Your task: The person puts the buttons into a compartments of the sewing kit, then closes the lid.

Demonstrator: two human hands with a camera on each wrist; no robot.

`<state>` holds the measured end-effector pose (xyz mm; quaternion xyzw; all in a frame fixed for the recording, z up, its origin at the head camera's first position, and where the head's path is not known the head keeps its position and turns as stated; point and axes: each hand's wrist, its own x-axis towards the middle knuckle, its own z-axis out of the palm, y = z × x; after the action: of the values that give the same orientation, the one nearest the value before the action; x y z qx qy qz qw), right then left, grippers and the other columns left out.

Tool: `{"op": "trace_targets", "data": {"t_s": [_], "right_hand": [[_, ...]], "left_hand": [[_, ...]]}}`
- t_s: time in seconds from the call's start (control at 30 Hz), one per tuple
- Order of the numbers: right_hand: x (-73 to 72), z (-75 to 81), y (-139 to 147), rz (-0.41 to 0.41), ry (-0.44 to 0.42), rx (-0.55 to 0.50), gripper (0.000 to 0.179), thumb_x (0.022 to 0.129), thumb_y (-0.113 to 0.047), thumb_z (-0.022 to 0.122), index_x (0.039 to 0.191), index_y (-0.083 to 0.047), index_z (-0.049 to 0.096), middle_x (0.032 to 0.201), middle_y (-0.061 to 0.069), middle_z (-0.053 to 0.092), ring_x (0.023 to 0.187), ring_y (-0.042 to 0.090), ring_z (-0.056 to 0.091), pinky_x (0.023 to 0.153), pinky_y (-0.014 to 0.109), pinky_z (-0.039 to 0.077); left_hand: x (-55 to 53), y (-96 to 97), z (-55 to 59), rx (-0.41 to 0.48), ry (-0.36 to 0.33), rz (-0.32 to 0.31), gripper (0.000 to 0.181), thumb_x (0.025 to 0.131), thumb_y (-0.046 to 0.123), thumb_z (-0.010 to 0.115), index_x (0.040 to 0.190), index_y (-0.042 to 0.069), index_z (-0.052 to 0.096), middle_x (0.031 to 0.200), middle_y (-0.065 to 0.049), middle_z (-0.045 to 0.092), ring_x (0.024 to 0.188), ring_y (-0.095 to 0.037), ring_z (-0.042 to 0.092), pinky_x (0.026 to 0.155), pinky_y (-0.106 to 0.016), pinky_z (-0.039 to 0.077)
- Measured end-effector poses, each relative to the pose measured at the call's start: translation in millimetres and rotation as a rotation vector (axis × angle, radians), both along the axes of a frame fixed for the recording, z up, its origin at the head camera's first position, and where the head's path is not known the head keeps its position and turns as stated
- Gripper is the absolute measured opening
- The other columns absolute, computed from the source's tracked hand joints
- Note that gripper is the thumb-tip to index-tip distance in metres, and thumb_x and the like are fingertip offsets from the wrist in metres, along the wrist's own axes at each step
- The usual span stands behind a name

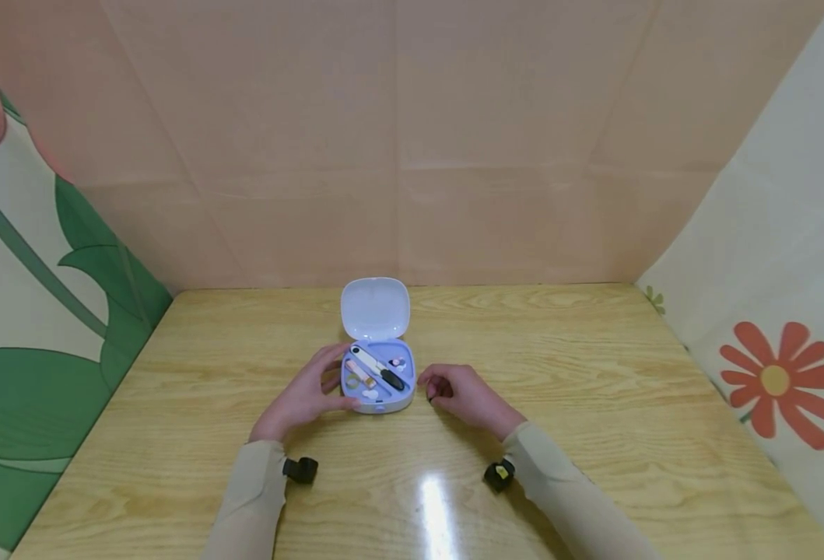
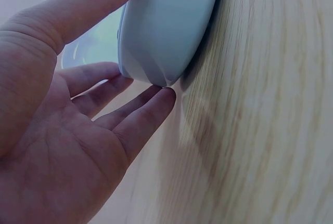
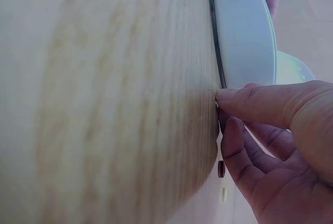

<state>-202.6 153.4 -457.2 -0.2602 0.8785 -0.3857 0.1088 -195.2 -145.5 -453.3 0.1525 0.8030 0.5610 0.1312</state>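
Observation:
A lavender box [image 1: 378, 404] stands on the table with its pale lid [image 1: 375, 309] raised at the back. Across its tray lies a white tool with a black end [image 1: 376, 367]; beside it are a pink piece [image 1: 360, 374], a yellowish ring [image 1: 352, 382] and a white piece [image 1: 369, 395]. Small bits [image 1: 397, 362] occupy the right compartment. My left hand [image 1: 306, 394] grips the box's left side, thumb in front and fingers behind. Just right of the box, my right hand [image 1: 464, 395] has its fingertips down at the table, pinching a small dark thing [image 1: 429, 399], mostly hidden.
In the right wrist view, a small dark red piece [image 3: 221, 169] and a pale one [image 3: 224, 195] sit on the wooden table beyond my curled fingers. A pinkish sheet [image 1: 397, 194] hangs along the table's back edge, and printed cloths flank both sides.

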Motion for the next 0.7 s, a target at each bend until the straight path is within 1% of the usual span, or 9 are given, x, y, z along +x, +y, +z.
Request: {"op": "trace_targets", "data": {"t_s": [0.37, 0.7], "right_hand": [[0.2, -0.6, 2.7, -0.023, -0.031, -0.023, 0.029, 0.085, 0.006, 0.066, 0.111, -0.007, 0.063, 0.087, -0.001, 0.062, 0.081, 0.012, 0.057, 0.074, 0.027, 0.054], [1.0, -1.5, 5.7, -0.024, -0.038, -0.045, 0.029, 0.086, 0.006, 0.065, 0.111, -0.007, 0.063, 0.09, 0.0, 0.065, 0.084, 0.012, 0.059, 0.077, 0.028, 0.055]], "left_hand": [[0.5, 0.2, 0.3, -0.002, 0.005, -0.003, 0.089, 0.072, 0.015, 0.084, 0.147, 0.022, 0.036, 0.146, -0.001, 0.033, 0.132, -0.028, 0.037, 0.109, -0.04, 0.036], [1.2, -0.1, 1.0, 0.005, -0.007, 0.001, 0.089, 0.073, 0.013, 0.083, 0.147, 0.021, 0.035, 0.147, -0.001, 0.031, 0.133, -0.028, 0.036, 0.11, -0.04, 0.035]]}}
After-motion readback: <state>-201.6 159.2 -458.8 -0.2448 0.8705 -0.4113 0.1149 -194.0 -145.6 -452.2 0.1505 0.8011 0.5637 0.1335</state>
